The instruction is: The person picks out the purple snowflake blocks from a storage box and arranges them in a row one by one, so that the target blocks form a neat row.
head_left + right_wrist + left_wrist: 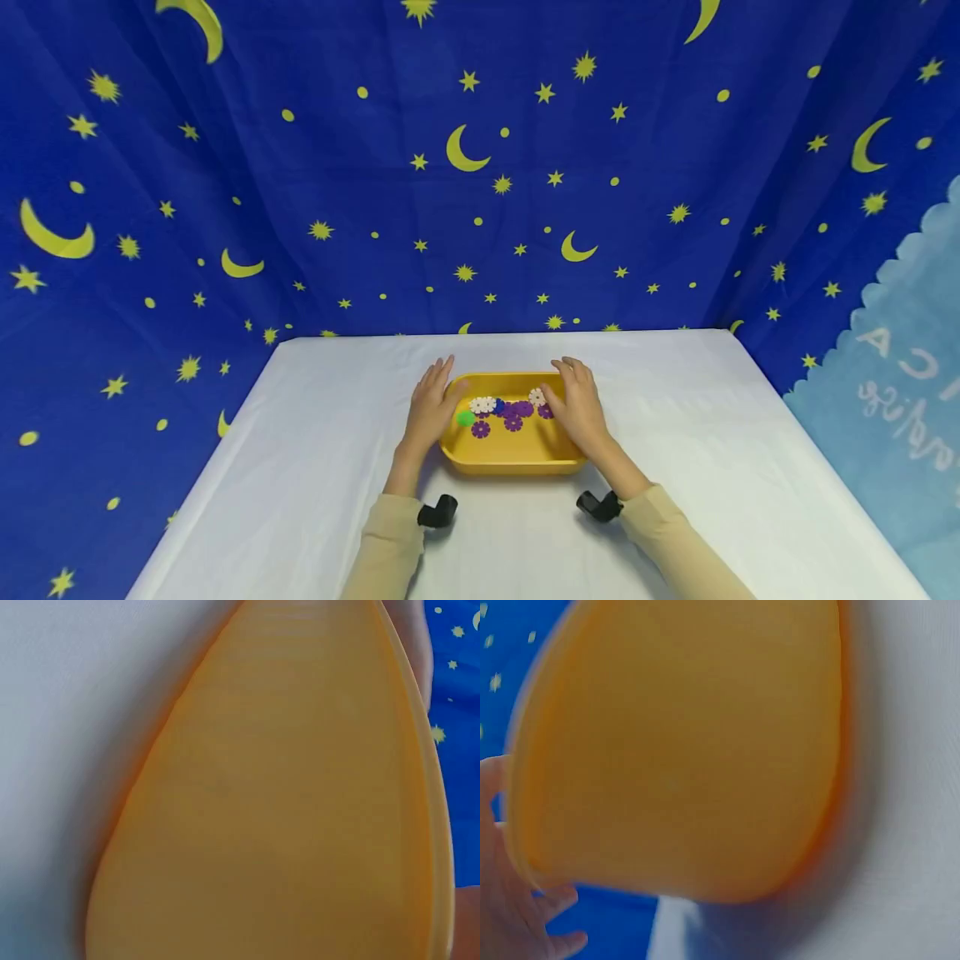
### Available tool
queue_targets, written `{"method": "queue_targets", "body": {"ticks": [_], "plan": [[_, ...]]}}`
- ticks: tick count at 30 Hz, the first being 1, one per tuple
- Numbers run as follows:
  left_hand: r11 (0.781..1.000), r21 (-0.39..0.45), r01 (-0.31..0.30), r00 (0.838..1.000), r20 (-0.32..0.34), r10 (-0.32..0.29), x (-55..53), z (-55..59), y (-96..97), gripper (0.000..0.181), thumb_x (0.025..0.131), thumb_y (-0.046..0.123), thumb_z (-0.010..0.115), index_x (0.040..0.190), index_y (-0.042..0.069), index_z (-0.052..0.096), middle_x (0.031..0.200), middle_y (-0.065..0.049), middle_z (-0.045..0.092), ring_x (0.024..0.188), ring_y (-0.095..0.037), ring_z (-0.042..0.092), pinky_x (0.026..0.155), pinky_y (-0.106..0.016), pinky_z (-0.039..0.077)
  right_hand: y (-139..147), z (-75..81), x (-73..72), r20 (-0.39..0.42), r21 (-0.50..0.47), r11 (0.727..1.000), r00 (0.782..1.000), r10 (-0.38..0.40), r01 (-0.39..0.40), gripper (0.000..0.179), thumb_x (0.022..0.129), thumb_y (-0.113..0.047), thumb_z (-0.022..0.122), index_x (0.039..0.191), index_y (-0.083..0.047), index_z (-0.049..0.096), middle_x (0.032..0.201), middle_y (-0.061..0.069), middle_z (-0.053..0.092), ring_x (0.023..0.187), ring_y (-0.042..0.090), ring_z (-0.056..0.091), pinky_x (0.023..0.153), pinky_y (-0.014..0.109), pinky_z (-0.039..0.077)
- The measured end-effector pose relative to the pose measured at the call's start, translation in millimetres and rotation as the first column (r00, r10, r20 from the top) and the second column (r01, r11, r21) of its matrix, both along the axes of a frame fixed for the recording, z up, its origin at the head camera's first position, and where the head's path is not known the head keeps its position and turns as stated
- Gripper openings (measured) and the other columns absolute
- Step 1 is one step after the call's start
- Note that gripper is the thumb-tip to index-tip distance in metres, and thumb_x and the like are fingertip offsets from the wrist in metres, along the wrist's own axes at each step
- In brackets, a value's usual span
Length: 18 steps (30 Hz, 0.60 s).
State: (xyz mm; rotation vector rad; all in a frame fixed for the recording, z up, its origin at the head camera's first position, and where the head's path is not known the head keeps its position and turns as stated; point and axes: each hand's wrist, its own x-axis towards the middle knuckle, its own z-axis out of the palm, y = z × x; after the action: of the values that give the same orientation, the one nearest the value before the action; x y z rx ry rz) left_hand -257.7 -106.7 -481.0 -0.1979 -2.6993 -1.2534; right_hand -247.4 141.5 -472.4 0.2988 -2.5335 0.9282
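A yellow tray (517,450) sits on the white-covered table. In it lie several small notched plastic discs: purple discs (513,423), white discs (482,405), a green disc (466,418) and a dark blue one partly hidden. My left hand (427,411) is at the tray's left end, fingers extended and thumb over the rim. At the right end is my right hand (582,411), its fingers extended and its thumb reaching inside, near a white disc (536,397). Both wrist views are mostly filled by the tray's outer wall (690,750), which hides the discs there.
White cloth covers the table (337,417). A blue curtain (517,208) with yellow moons and stars hangs behind and at the sides. A light blue panel (900,333) with white lettering stands at the right. Black wrist devices (438,512) are worn at both cuffs.
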Motion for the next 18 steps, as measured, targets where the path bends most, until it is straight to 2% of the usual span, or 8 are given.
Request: {"method": "queue_targets", "body": {"ticks": [2,3,5,9,11,13,18], "plan": [[0.984,0.176,-0.013,0.998,0.056,0.003,-4.0,-7.4,-5.5,0.059,0.098,0.041,0.047,0.149,0.017,0.033,0.155,-0.015,0.030,0.144,-0.035,0.024,0.119,-0.055,0.016,-2,-2.0,-2.8,0.004,-0.079,0.997,1.000,0.019,-0.019,0.041,0.087,-0.013,0.066,0.122,0.006,0.056,0.124,0.025,0.054,0.119,0.040,0.048,0.104,0.053,0.041],[0.965,0.263,-0.018,0.997,0.073,-0.002,-5.9,-11.4,-8.0,0.058,0.098,0.039,0.046,0.149,0.016,0.032,0.154,-0.015,0.031,0.144,-0.035,0.025,0.119,-0.054,0.018,-3,-3.2,-4.3,0.016,-0.112,0.993,0.999,0.029,-0.027,0.039,0.087,-0.012,0.066,0.121,0.006,0.057,0.122,0.024,0.055,0.117,0.039,0.049,0.103,0.052,0.043],[0.906,0.423,-0.035,0.993,0.117,-0.017,-8.1,-20.9,-12.2,0.056,0.100,0.038,0.044,0.149,0.015,0.032,0.153,-0.015,0.034,0.143,-0.034,0.028,0.119,-0.051,0.021,-5,-5.6,-5.9,0.047,-0.167,0.985,0.998,0.050,-0.041,0.038,0.087,-0.009,0.066,0.120,0.007,0.057,0.119,0.024,0.057,0.114,0.039,0.052,0.101,0.051,0.045],[0.751,0.656,-0.079,0.977,0.201,-0.073,-9.7,-37.3,-15.7,0.051,0.101,0.038,0.039,0.148,0.018,0.033,0.150,-0.010,0.040,0.140,-0.027,0.035,0.120,-0.044,0.024,-8,-9.9,-8.9,0.101,-0.238,0.970,0.992,0.074,-0.048,0.036,0.085,-0.006,0.066,0.118,0.008,0.058,0.112,0.024,0.060,0.106,0.038,0.057,0.096,0.049,0.049],[0.693,0.713,-0.102,0.966,0.238,-0.103,-10.2,-43.1,-14.8,0.050,0.101,0.039,0.038,0.148,0.020,0.035,0.150,-0.008,0.042,0.139,-0.024,0.037,0.120,-0.041,0.025,-8,-12.6,-10.4,0.123,-0.264,0.964,0.989,0.077,-0.043,0.035,0.084,-0.003,0.066,0.115,0.010,0.058,0.107,0.025,0.062,0.101,0.037,0.059,0.092,0.048,0.051],[0.648,0.755,-0.102,0.958,0.249,-0.139,-11.3,-47.2,-13.0,0.051,0.101,0.038,0.039,0.148,0.019,0.034,0.150,-0.009,0.041,0.139,-0.025,0.037,0.120,-0.040,0.025,-7,-15.6,-12.1,0.142,-0.294,0.955,0.987,0.074,-0.029,0.033,0.082,0.001,0.067,0.112,0.010,0.059,0.103,0.026,0.063,0.097,0.036,0.061,0.089,0.046,0.053],[0.595,0.802,-0.054,0.949,0.227,-0.219,-14.2,-55.1,-11.6,0.054,0.101,0.036,0.041,0.149,0.013,0.033,0.155,-0.013,0.029,0.142,-0.030,0.031,0.120,-0.042,0.024,-4,-20.8,-16.4,0.218,-0.387,0.921,0.975,0.049,0.041,0.023,0.075,0.009,0.068,0.097,0.010,0.060,0.094,0.026,0.066,0.085,0.033,0.064,0.076,0.035,0.058]]}}
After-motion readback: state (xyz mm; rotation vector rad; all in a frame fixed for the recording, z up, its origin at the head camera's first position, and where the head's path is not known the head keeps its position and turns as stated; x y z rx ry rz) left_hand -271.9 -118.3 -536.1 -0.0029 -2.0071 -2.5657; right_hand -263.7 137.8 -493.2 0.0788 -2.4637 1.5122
